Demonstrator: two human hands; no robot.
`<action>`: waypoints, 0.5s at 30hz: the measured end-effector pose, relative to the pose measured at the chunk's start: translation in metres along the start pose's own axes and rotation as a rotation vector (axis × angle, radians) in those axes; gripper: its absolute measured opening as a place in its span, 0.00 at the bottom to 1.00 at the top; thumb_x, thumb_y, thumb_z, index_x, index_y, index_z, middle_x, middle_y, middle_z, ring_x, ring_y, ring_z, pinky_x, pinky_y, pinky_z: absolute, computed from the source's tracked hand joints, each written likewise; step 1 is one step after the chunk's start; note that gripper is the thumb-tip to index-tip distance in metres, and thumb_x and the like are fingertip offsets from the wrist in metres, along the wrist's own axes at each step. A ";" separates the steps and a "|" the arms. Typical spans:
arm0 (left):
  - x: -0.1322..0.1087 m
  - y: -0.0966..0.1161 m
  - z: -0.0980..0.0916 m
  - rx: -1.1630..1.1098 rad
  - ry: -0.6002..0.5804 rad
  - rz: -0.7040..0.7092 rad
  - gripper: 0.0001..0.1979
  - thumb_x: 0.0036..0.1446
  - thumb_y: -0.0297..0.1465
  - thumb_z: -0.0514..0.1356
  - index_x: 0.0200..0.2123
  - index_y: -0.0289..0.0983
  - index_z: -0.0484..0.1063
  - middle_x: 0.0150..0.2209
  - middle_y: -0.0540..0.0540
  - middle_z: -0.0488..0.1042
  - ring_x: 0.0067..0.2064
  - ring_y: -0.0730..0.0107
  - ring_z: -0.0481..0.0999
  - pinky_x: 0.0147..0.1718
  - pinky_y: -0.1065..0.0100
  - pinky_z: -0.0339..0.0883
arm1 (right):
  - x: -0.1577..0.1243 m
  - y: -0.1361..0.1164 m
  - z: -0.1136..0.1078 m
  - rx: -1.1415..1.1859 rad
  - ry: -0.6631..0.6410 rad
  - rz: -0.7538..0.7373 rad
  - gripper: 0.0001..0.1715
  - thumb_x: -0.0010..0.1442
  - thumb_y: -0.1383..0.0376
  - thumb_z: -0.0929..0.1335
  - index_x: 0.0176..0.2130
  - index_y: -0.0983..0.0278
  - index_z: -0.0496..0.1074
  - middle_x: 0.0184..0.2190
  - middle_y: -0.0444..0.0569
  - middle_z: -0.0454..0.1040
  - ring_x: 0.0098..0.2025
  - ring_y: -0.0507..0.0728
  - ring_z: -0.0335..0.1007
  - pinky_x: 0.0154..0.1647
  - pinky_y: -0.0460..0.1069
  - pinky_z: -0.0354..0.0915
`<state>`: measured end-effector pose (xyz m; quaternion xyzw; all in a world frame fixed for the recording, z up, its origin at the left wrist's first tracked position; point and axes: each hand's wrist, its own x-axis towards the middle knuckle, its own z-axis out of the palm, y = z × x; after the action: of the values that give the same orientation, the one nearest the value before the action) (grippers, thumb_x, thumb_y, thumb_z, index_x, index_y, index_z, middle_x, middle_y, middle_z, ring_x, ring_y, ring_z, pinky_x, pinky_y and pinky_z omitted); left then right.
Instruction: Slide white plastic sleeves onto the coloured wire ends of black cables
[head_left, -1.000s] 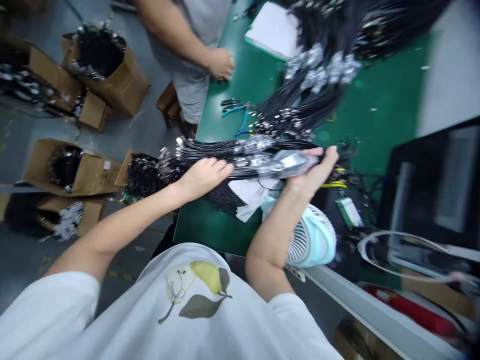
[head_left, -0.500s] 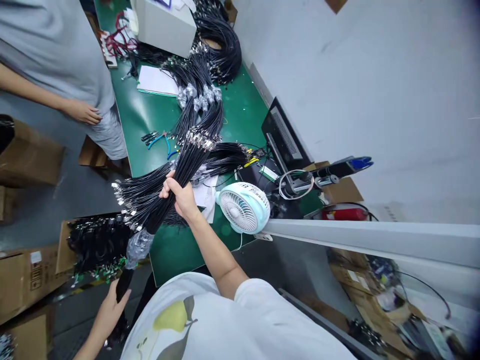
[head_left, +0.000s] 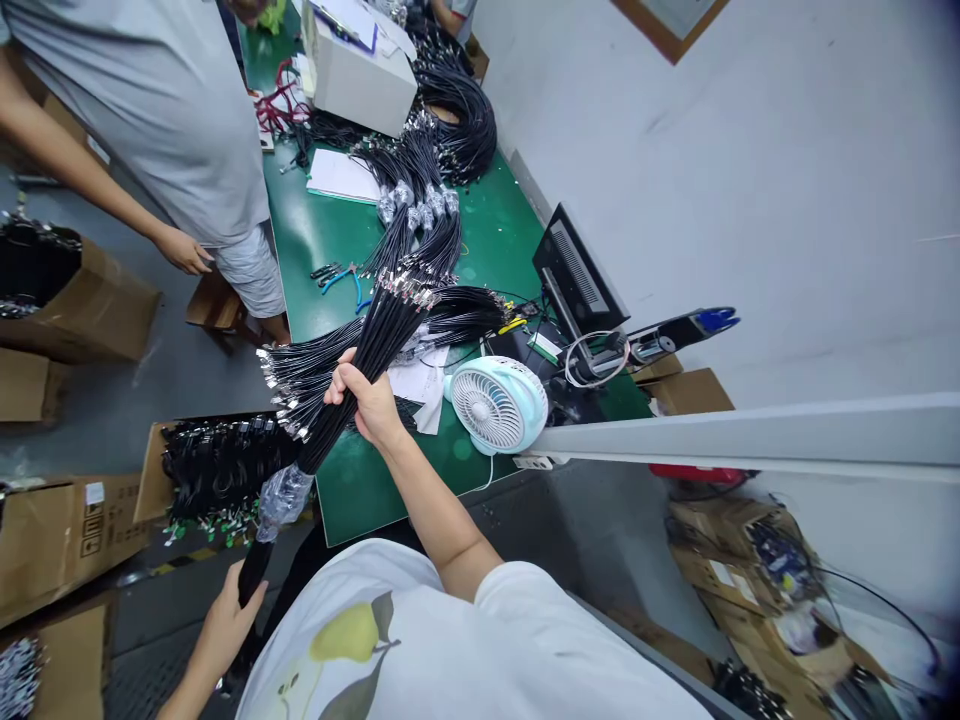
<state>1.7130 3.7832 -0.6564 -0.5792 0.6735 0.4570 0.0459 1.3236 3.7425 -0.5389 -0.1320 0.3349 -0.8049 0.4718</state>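
Observation:
A long bundle of black cables with metal-tipped ends slants across the near end of the bench. My right hand is closed around its middle, thumb and fingers wrapped over the cables. Clear plastic wrap binds the bundle lower down. Below that wrap, my left hand grips the bundle's dark lower end; part of this end is hidden by the hand. Behind the bundle, another black cable bundle lies on the green bench, with its connector ends fanned out past the left edge.
A pale blue fan stands at the bench corner, beside a monitor. Blue-handled pliers and wrapped cable bundles lie further along. A co-worker stands at left. Cartons with cables crowd the floor.
The view has shifted, so the bench and cables appear further right. Both my hands keep their hold on the bundle. The co-worker's hand hangs a little apart from the shorts.

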 end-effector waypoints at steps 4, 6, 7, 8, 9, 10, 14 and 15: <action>-0.005 -0.013 -0.005 0.000 0.007 0.025 0.22 0.50 0.49 0.61 0.46 0.47 0.68 0.37 0.50 0.81 0.29 0.53 0.78 0.38 0.52 0.76 | -0.011 0.009 0.006 0.015 -0.023 -0.030 0.21 0.54 0.55 0.76 0.40 0.60 0.66 0.21 0.33 0.66 0.22 0.47 0.64 0.28 0.47 0.68; -0.006 -0.017 -0.010 0.010 0.003 0.034 0.21 0.49 0.50 0.61 0.45 0.50 0.67 0.35 0.53 0.80 0.28 0.52 0.77 0.37 0.50 0.76 | -0.017 0.014 0.010 0.011 -0.027 -0.045 0.21 0.55 0.55 0.76 0.40 0.61 0.66 0.21 0.33 0.66 0.22 0.47 0.64 0.28 0.47 0.68; -0.007 -0.018 -0.013 0.019 0.002 0.040 0.21 0.48 0.51 0.60 0.44 0.51 0.67 0.34 0.54 0.80 0.28 0.51 0.77 0.37 0.49 0.76 | -0.019 0.016 0.012 0.010 -0.028 -0.055 0.19 0.56 0.56 0.75 0.40 0.61 0.66 0.21 0.33 0.67 0.22 0.47 0.64 0.27 0.47 0.68; -0.008 -0.017 -0.016 0.037 0.004 0.048 0.20 0.47 0.52 0.60 0.42 0.52 0.67 0.34 0.53 0.80 0.28 0.50 0.78 0.37 0.48 0.77 | -0.022 0.018 0.015 0.011 -0.026 -0.064 0.17 0.57 0.58 0.74 0.40 0.61 0.66 0.21 0.32 0.67 0.21 0.47 0.64 0.27 0.47 0.68; -0.011 -0.015 -0.020 0.061 0.005 0.053 0.21 0.46 0.53 0.59 0.42 0.52 0.68 0.33 0.51 0.80 0.30 0.48 0.79 0.37 0.46 0.77 | -0.025 0.020 0.017 0.013 -0.019 -0.069 0.15 0.58 0.60 0.73 0.40 0.61 0.66 0.21 0.32 0.67 0.21 0.47 0.64 0.28 0.46 0.68; -0.013 -0.012 -0.024 0.088 0.005 0.054 0.21 0.45 0.53 0.58 0.41 0.52 0.68 0.33 0.49 0.80 0.33 0.46 0.80 0.39 0.46 0.77 | -0.027 0.021 0.019 0.017 -0.007 -0.068 0.12 0.59 0.63 0.72 0.40 0.61 0.66 0.21 0.32 0.68 0.21 0.46 0.64 0.28 0.46 0.68; -0.019 -0.010 -0.038 0.178 -0.018 -0.052 0.28 0.50 0.52 0.59 0.49 0.42 0.70 0.43 0.43 0.81 0.49 0.43 0.81 0.49 0.49 0.74 | -0.035 0.027 0.015 0.044 0.102 -0.010 0.06 0.64 0.70 0.65 0.39 0.60 0.62 0.21 0.30 0.67 0.23 0.45 0.64 0.31 0.44 0.67; -0.019 -0.014 -0.041 0.201 -0.022 -0.069 0.29 0.51 0.51 0.60 0.51 0.40 0.70 0.45 0.41 0.81 0.51 0.43 0.80 0.50 0.52 0.73 | -0.036 0.030 0.012 0.051 0.136 0.005 0.07 0.66 0.71 0.64 0.38 0.59 0.62 0.22 0.30 0.67 0.23 0.44 0.64 0.32 0.44 0.66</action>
<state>1.7501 3.7705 -0.6293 -0.5897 0.6949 0.3915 0.1267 1.3690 3.7583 -0.5466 -0.0643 0.3457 -0.8192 0.4531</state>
